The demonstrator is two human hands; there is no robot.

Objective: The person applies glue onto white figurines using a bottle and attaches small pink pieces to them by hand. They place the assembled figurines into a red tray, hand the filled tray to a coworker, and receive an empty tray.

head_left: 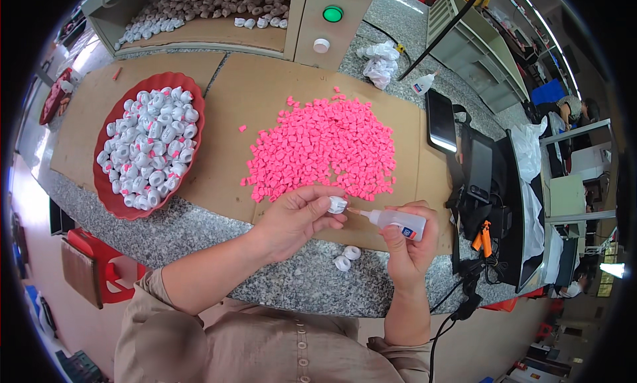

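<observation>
- One small white cap point(337, 204) sits pinched between the thumb and fingertips of the left hand point(296, 218), held just above the front edge of the worktop point(292, 283); that grip is closed on it.
- One small squeeze bottle point(396, 221), clear with a white body and a thin nozzle, is wrapped in the right hand point(409, 240); that grip is closed round its middle, and the nozzle tip points at the cap, almost touching it.
- Judging by its size, the cap is very light and stiff, likely hard plastic; a fingertip pinch on its rim looks right, leaving the face toward the nozzle free. It could easily slip or flick away.
- The bottle looks soft-walled and light, so a gentle squeeze at mid-body should do; a hard one might flood the cap.
- Two more white caps point(347, 257) lie touching each other on the worktop, just below the hands.
- Hundreds of small pink pieces point(323, 147) are heaped on the cardboard sheet point(232, 118) beyond the hands; too many to count.
- Dozens of white caps fill one red bowl point(109, 194) to the left.
- One dark phone point(440, 120) lies to the right of the pink heap.
</observation>
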